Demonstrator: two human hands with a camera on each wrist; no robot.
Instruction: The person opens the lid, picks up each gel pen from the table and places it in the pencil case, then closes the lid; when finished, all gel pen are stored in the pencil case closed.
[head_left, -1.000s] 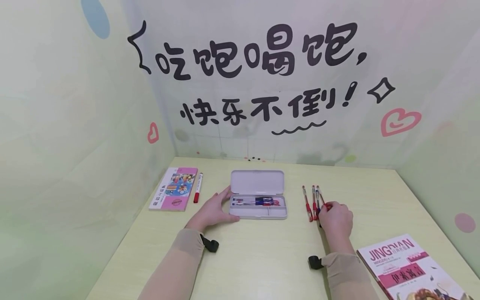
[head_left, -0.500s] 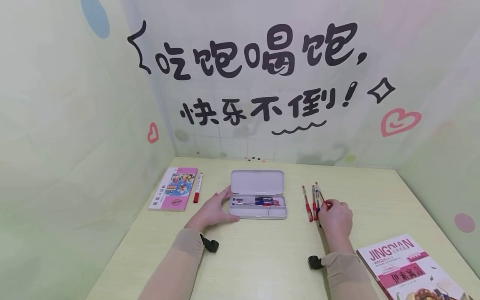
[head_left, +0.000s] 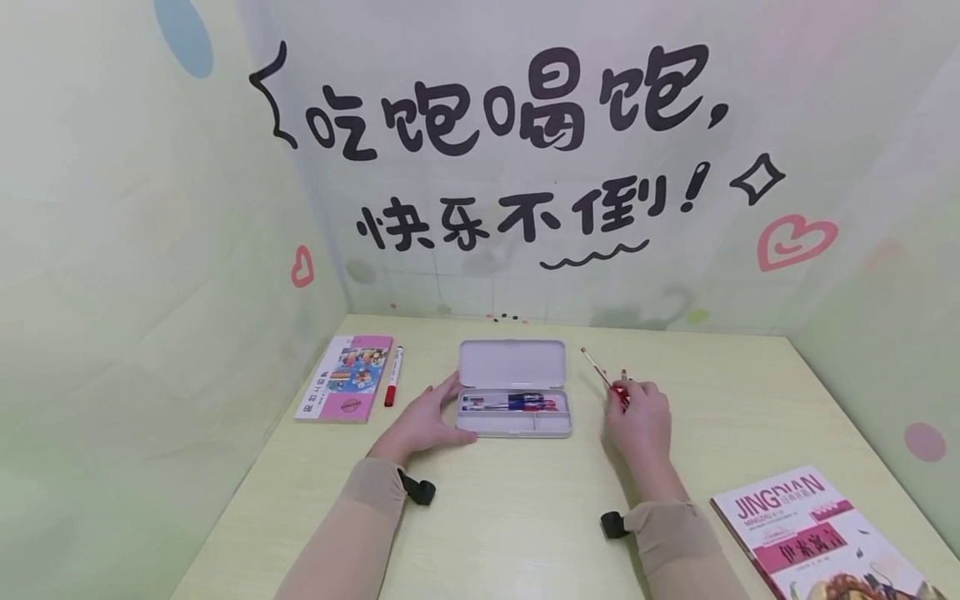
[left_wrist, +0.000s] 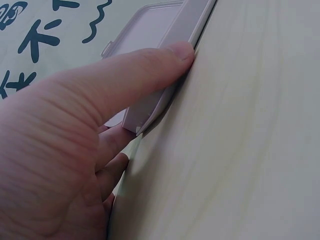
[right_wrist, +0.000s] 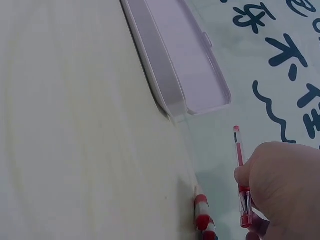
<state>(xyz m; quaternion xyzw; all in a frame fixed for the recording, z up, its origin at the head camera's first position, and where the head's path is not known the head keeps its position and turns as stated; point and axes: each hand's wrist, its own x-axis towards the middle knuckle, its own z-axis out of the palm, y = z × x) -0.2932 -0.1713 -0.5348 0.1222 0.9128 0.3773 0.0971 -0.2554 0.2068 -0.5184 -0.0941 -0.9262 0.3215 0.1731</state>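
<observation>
An opened lilac pencil case [head_left: 512, 364] lies on the table, with several blue and red pens [head_left: 525, 403] in its rear compartment. My left hand [head_left: 422, 423] holds the case by its left end; in the left wrist view the thumb rests on the front edge and other fingers reach round behind the corner. To the right of the case, my right hand [head_left: 641, 421] pinches a red gel pen [right_wrist: 240, 155], raised and tilted with its upper end toward the case. Below that hand in the right wrist view lie more red pens [right_wrist: 202, 212], mostly hidden in the head view.
A pink-covered book [head_left: 345, 379] and a red-capped marker [head_left: 393, 377] lie left of the case. Another book [head_left: 817, 533] is at the front right of the table [head_left: 517, 517]. A printed wall [head_left: 450, 283] stands behind the table.
My right hand has lifted a red pen from the group on the table and moved left toward the case. The left hand stays on the case.
</observation>
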